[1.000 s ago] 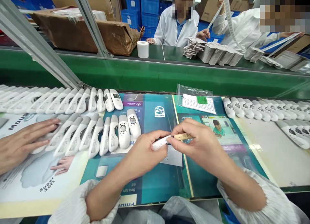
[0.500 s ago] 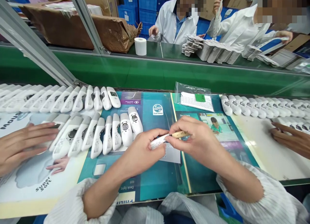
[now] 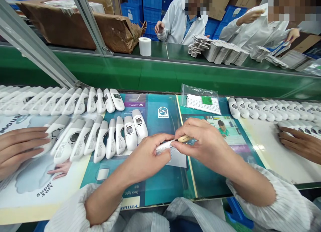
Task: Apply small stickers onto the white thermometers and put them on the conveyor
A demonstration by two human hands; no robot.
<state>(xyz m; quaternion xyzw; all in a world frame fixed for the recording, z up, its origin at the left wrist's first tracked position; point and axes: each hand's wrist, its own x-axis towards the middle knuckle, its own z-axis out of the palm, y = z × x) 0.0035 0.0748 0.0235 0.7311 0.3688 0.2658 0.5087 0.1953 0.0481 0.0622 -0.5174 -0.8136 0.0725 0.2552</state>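
My left hand (image 3: 150, 155) is closed around a white handheld device (image 3: 164, 147), held a little above the table. Pinched in my right hand (image 3: 198, 138) is a tool with a light wooden handle (image 3: 184, 138), its front end against the device's right end. That contact point is partly hidden by my fingers. Left of my hands, a row of similar white devices (image 3: 120, 138) lies on the table, the nearest one (image 3: 139, 125) with its round dark-marked part upward. A white card (image 3: 178, 158) lies under my hands.
Another row (image 3: 95, 101) of devices runs along the back left, and more (image 3: 263, 110) at the right. A plastic bag with a dotted sheet (image 3: 198, 103) lies at the back. Other people's hands reach in from left (image 3: 22, 145) and right (image 3: 298, 141). A green ledge (image 3: 155, 71) runs behind.
My hands have barely moved; the wooden handle is tilted slightly differently. The other person's hand at the left has shifted left, and the people across have moved their arms.
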